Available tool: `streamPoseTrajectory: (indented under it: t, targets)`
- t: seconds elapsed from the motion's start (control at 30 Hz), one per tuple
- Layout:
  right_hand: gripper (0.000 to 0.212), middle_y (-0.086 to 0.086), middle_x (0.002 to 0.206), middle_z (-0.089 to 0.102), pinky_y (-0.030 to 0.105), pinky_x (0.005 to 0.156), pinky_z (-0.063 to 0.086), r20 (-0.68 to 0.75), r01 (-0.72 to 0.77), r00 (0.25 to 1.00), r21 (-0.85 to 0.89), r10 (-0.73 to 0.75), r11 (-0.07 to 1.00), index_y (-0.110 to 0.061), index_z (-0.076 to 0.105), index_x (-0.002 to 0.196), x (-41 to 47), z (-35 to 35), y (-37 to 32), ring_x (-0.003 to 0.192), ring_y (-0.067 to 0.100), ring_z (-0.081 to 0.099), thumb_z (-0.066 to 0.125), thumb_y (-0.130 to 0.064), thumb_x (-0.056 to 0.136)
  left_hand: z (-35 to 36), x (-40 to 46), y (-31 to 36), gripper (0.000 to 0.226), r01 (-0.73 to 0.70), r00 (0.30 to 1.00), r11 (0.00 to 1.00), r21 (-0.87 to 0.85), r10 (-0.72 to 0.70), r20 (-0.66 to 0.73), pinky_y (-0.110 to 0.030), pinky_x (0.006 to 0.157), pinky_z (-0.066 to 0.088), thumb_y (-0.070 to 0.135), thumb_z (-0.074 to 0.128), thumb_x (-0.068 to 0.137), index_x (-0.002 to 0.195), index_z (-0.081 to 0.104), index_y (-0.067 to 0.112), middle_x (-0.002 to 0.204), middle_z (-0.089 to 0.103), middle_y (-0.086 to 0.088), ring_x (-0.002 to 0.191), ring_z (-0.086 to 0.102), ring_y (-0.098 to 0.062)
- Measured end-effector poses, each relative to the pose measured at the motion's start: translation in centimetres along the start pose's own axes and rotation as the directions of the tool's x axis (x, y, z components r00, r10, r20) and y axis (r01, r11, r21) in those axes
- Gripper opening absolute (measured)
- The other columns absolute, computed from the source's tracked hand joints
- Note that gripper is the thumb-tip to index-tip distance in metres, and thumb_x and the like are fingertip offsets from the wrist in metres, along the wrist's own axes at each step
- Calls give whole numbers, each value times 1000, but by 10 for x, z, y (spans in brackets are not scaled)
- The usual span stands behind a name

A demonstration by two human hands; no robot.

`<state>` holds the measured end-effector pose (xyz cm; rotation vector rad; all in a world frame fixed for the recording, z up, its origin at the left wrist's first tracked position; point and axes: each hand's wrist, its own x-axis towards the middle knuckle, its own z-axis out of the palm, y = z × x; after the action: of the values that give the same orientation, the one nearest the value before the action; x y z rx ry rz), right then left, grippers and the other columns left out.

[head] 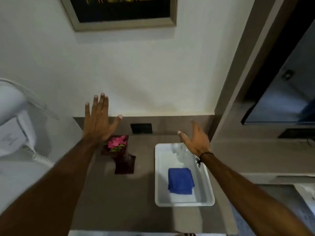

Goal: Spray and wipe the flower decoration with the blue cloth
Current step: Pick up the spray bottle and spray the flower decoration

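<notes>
Both hands empty, fingers spread: left hand [98,120] above the flower decoration [117,143] at centre-left, right hand [196,140] over the white tray [158,176]. Blue cloth [181,181] lies in the tray. I'd watch the left forearm; it could tip the decoration.

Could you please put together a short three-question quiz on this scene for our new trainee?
1. True or false: the blue cloth lies folded in the white tray.
2. Which hand is over the flower decoration: (a) left hand, (b) right hand?
3. What clear object lies in the tray's far end, partly under the right hand?

Key: 1 true. 2 (a). 3 something clear, like a plastic bottle, too blurred to be sure. Both hands are open and hold nothing.
</notes>
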<state>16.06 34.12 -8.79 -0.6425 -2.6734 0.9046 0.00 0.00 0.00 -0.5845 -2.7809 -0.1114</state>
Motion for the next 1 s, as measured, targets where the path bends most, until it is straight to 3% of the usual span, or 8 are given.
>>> streamPoseTrajectory:
  t: [0.17,0.3,0.47,0.57,0.7,0.77,0.87,1.0]
  targets:
    - [60,7,131,65,34,96,50,134,-268,963,445,232,855,-19,51,138,-20,38,15,117,24,62,64,-51,90,27,-44,-3,105,124,984,992,-6,-122,130,-53,129,-1,81,15,89,165,-1,9,175,-3,-11,162,-5,-27]
    - [52,10,119,71,42,102,52,213,-375,927,589,310,716,-19,59,135,-13,58,12,112,29,65,59,-51,93,35,-81,6,105,250,956,967,-44,-240,171,-49,130,0,76,28,90,164,1,6,174,-1,-13,162,-2,-28]
    - [53,14,118,70,47,103,51,227,-349,937,603,265,717,-18,55,140,3,68,11,112,32,65,53,-49,97,44,-123,35,117,561,813,811,-164,-504,292,-43,131,2,82,36,84,164,2,3,174,3,-17,162,1,-29]
    - [48,12,114,71,49,96,56,218,-302,952,564,213,768,-17,58,135,11,71,10,104,31,68,51,-49,99,50,-134,48,113,675,730,706,-215,-595,336,-45,131,5,77,44,87,163,8,1,173,9,-19,162,6,-32]
    - [47,15,75,70,51,75,61,268,-238,956,459,122,856,-5,68,95,9,82,-5,71,31,70,56,-50,96,52,-132,49,110,700,706,678,-223,-609,363,-46,131,4,76,45,88,163,11,2,173,10,-18,161,7,-33]
    - [47,9,69,70,49,73,62,379,-221,924,415,53,883,-7,69,91,5,90,-19,61,24,68,57,-53,94,54,-129,48,107,695,707,688,-209,-600,374,-49,131,6,75,46,88,162,17,4,172,14,-20,161,9,-35]
    - [48,12,80,74,48,73,63,496,-99,864,332,-84,938,-10,70,100,-5,105,-47,68,26,73,55,-55,93,59,-127,46,105,710,689,676,-195,-613,385,-53,130,10,74,51,87,161,23,4,170,20,-22,159,12,-39]
    - [41,7,79,73,41,73,63,525,-19,836,315,-158,949,-16,68,85,-17,121,-77,75,27,74,60,-56,89,65,-131,47,115,759,628,631,-160,-645,435,-54,129,7,79,47,85,162,12,0,171,13,-24,160,8,-41]
